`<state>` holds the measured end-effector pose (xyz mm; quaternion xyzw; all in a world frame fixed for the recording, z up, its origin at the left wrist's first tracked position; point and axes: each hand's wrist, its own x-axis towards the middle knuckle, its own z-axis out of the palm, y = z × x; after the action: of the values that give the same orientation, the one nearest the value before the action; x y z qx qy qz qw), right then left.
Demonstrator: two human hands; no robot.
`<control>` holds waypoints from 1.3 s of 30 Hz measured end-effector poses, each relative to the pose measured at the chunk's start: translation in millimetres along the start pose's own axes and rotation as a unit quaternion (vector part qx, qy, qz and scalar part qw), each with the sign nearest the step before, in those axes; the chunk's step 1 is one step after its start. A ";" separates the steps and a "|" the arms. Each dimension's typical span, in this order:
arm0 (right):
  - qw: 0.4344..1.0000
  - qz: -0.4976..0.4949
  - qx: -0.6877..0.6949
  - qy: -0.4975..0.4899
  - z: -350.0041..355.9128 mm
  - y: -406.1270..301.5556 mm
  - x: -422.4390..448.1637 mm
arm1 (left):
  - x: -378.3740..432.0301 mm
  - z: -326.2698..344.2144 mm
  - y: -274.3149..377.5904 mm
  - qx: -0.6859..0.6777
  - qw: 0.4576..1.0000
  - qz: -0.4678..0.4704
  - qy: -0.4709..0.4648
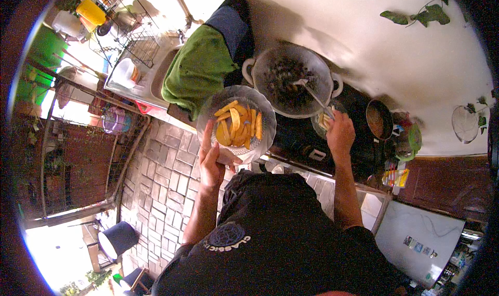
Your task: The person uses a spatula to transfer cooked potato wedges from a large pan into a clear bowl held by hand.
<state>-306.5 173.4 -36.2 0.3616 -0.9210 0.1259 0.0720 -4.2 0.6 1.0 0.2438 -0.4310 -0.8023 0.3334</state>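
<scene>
My left hand (212, 163) grips the near rim of a clear ribbed glass bowl (263, 145), with its thumb and fingers spread along the edge. Inside lie several yellow-brown fried potato sticks (236, 126). My right hand (341, 134) is closed around the handle of a metal cooking utensil (312, 93), whose pale head reaches into a wide two-handled wok (269, 73). Dark contents fill the wok's middle, and their detail is unclear. Partly hidden behind my right hand, a small glass dish (317, 126) with pale sticks (324, 120) stands beside the wok.
A green towel (199, 62) hangs left of the wok. Farther left are a steel sink (160, 75), a white tub (125, 73) and a wire dish rack (136, 38). On the right are a small frying pan (379, 120), a green-rimmed container (414, 142) and a hanging strainer (464, 124).
</scene>
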 end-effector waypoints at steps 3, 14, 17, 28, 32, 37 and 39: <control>0.998 0.038 0.054 0.001 4.8 11.5 1.1 | 5.7 -0.2 -3.8 -0.010 1.000 0.013 -0.006; 0.987 0.094 0.125 -0.031 20.3 42.6 -9.7 | 1.8 0.0 -2.0 -0.003 1.000 0.004 -0.006; 0.991 0.070 0.111 -0.005 19.2 44.7 -11.5 | 2.7 2.7 1.2 0.011 1.000 -0.003 0.005; 0.979 0.114 0.160 -0.059 15.8 42.9 -1.8 | 6.0 5.6 2.9 -0.001 1.000 0.027 0.008; 0.970 0.158 0.143 -0.119 16.4 41.7 -2.1 | 4.7 2.1 -0.6 -0.004 0.999 0.033 -0.002; 0.964 0.158 0.146 -0.155 -7.9 19.8 -0.3 | 3.5 -1.1 0.3 0.004 0.999 0.034 -0.018; 0.968 0.146 0.130 -0.160 -4.4 22.4 1.0 | 3.3 0.4 3.1 0.010 0.999 0.027 -0.013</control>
<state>-322.4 189.8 -35.8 0.2449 -0.9391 0.1945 -0.1427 -5.6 -2.9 3.5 0.2246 -0.4499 -0.7918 0.3467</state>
